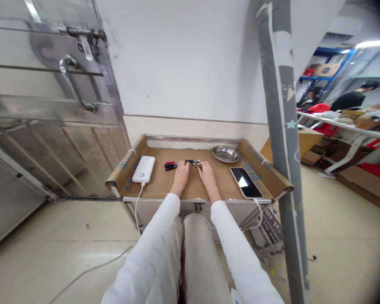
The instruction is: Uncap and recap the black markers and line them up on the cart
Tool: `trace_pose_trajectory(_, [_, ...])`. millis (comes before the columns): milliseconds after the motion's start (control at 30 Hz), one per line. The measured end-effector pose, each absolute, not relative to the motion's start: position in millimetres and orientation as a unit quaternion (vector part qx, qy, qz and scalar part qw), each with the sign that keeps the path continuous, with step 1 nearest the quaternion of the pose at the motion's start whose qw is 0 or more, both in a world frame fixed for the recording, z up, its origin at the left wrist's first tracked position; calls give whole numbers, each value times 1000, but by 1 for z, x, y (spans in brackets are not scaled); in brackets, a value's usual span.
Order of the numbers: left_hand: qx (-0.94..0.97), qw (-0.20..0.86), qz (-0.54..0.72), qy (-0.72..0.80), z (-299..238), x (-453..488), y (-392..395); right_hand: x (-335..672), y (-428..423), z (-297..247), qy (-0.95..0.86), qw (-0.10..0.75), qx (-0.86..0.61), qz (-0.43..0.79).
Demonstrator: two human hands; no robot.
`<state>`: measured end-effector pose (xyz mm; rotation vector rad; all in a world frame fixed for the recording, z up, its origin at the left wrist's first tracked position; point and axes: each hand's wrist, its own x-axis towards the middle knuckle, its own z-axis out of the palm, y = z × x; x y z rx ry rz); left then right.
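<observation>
On a low cardboard-lined table (pixel 164 185) lies a small bunch of red and black pens or markers (pixel 172 164). My left hand (pixel 181 173) rests palm down with its fingertips on the right end of the bunch. My right hand (pixel 206 174) lies beside it, fingertips touching a dark pen-like piece (pixel 194 162) between the two hands. The fingers of both hands are bent over these small items; whether they grip them is too small to tell. White sleeves cover both arms.
A white power bank (pixel 144 169) with a cable lies at the left, a phone (pixel 246 182) with a cable at the right, a metal dish (pixel 225 154) at the back right. A grey pillar (pixel 281 139) stands right of the table, a steel door (pixel 50 84) left. People work at a far bench.
</observation>
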<state>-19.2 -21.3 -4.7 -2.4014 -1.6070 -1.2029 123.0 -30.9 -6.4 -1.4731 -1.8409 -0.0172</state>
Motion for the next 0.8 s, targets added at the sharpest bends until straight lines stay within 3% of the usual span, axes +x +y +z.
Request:
trace_pose_trajectory(200, [-750, 43, -377, -541, -1, -19, -29, 124, -32, -3, -727, 361, -584, 8])
trace_pose_trajectory(400, [-607, 128, -450, -643, 4, -20, -45, 123, -31, -3, -730, 373, -571, 33])
trace_pose_trajectory(600, [-569, 135, -310, -749, 9, -19, -54, 121, -33, 0, -721, 345, -600, -7])
trace_pose_trajectory(800, [-587, 132, -276, -749, 12, -20, -56, 121, -35, 2, -721, 298, -623, -56])
